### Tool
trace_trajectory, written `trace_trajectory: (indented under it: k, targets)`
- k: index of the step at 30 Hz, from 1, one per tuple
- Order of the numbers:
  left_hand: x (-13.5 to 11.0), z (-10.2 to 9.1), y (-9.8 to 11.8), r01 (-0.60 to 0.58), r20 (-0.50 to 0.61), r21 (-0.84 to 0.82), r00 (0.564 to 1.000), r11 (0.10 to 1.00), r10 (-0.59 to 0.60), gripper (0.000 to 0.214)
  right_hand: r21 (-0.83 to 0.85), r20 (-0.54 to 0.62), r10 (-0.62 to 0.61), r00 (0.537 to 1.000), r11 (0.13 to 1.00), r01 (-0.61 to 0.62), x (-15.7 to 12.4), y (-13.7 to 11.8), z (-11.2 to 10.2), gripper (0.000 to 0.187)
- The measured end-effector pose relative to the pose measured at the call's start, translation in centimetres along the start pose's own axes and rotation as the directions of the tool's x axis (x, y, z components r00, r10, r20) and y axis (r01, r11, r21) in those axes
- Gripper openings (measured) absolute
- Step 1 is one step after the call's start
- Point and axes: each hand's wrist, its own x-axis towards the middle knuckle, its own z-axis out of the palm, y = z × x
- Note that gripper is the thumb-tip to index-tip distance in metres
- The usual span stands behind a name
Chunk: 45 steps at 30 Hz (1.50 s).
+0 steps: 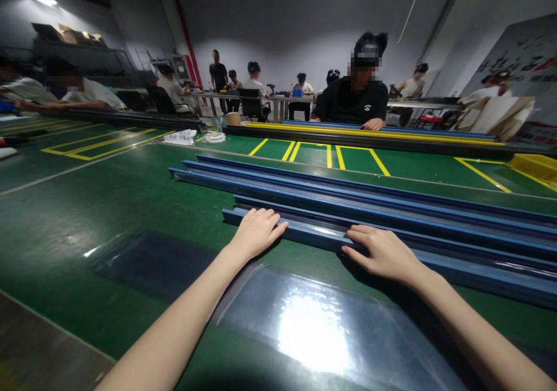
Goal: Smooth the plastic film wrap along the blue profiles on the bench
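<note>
My left hand (257, 232) rests near the left end of the nearest long blue channel profile (314, 236). Its fingers hook over the near wall and the thumb lies along the front. Further right, my right hand (380, 250) grips the same wall, fingertips inside the channel and thumb in front. Just behind lie more blue profiles (296, 196), parallel to this one and running off to the right. Under my forearms, two flat transparent plastic sheets or sleeves are spread: a darker one (152, 266) at left and a glossy one (256, 301) reflecting a lamp.
The green tabletop (87, 199) carries yellow tape lines (290, 151). Across it, a person in black (348, 104) has a hand by yellow (313, 129) and black profiles (391, 143). A white packet (180, 137) lies far left of centre; a yellow object (533, 167) sits far right.
</note>
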Motion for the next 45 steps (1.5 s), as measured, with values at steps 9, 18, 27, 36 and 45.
trace_trajectory:
  k: [9, 18, 27, 36, 45]
  targets:
    - [0.2, -0.4, -0.1, 0.017, 0.060, -0.045, 0.998, 0.999, -0.014, 0.043, 0.078, 0.110, 0.031, 0.994, 0.996, -0.039, 1.2, -0.3, -0.4, 0.034]
    - [0.1, -1.0, -0.8, 0.034, 0.094, -0.074, 0.995, 0.997, -0.027, 0.040, 0.100, 0.080, -0.034, 0.996, 0.995, 0.026, 5.1, -4.5, -0.3, 0.032]
    - [-0.1, -2.1, -3.0, 0.118, 0.172, -0.036, 0.979, 0.992, -0.110, 0.036, 0.086, 0.067, -0.071, 0.995, 0.994, 0.065, 7.8, -6.6, 0.3, 0.028]
    - [-0.7, -2.6, -5.3, 0.141, 0.253, 0.036, 0.956, 0.989, -0.145, 0.040, 0.056, 0.090, -0.078, 0.993, 0.996, 0.073, 9.8, -8.0, 0.4, 0.030]
    - [-1.2, -2.3, -6.7, 0.140, 0.260, 0.094, 0.952, 0.986, -0.160, 0.031, 0.054, 0.100, -0.103, 0.990, 0.994, 0.098, 11.8, -9.5, 0.6, 0.030]
